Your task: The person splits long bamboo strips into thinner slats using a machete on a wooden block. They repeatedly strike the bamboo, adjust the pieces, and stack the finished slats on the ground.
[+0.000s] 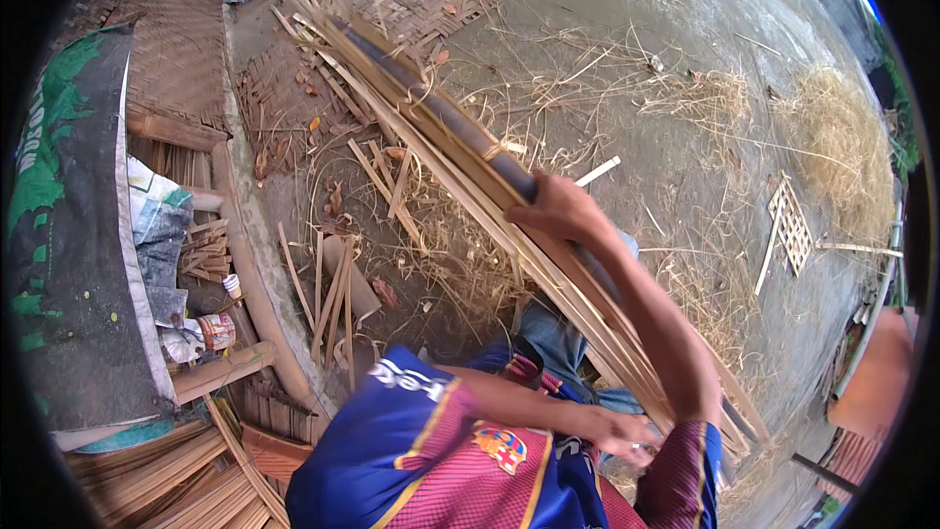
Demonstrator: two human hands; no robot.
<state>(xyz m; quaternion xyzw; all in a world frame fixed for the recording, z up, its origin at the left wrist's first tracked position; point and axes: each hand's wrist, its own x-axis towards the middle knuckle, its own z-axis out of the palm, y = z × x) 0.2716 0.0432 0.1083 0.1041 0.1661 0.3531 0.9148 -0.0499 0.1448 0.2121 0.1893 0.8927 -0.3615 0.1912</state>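
A long bundle of split bamboo strips [441, 162] lies slantwise across my lap, its far end at the upper left. A dark pole [460, 120] runs lengthwise along the bundle, with thin shavings hanging on it. My right hand [565, 211] is closed around the bundle at about its middle, next to the dark pole. My left hand [619, 434] is low, close to the near part of the strips and beside my right forearm. Its fingers look bent but are smeared by motion, and whatever they may hold is hidden.
Loose bamboo pieces [338, 299] and curly shavings [480, 274] litter the ground. At the left stand a bamboo bench frame [259, 264] and a dark green-printed sheet [83, 264]. A straw heap [837, 152] and a small woven lattice [791, 225] lie at the right.
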